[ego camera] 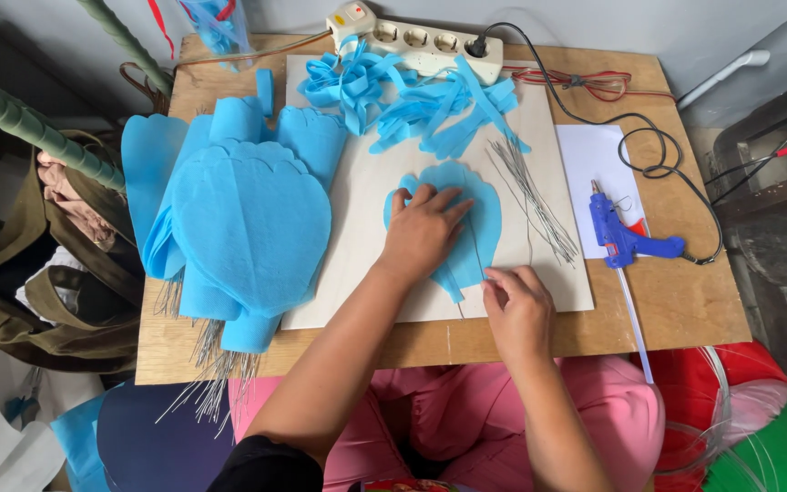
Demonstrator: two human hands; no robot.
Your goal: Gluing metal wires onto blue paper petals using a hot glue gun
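A blue paper petal (483,211) with a scalloped top lies on a pale board (366,196). My left hand (421,232) presses flat on the petal, fingers spread. My right hand (516,305) sits at the petal's lower right, fingertips pinched at the bottom end of a thin wire (475,246) that runs up the petal. Whether the wire is gripped or only pressed is hard to tell.
A stack of finished blue petals (248,219) with wire stems lies at left. Blue paper strips (412,96) and a bundle of wires (530,196) lie behind. A blue glue gun (626,239) rests at right, corded to a power strip (412,41). The wooden table (685,292) holds everything.
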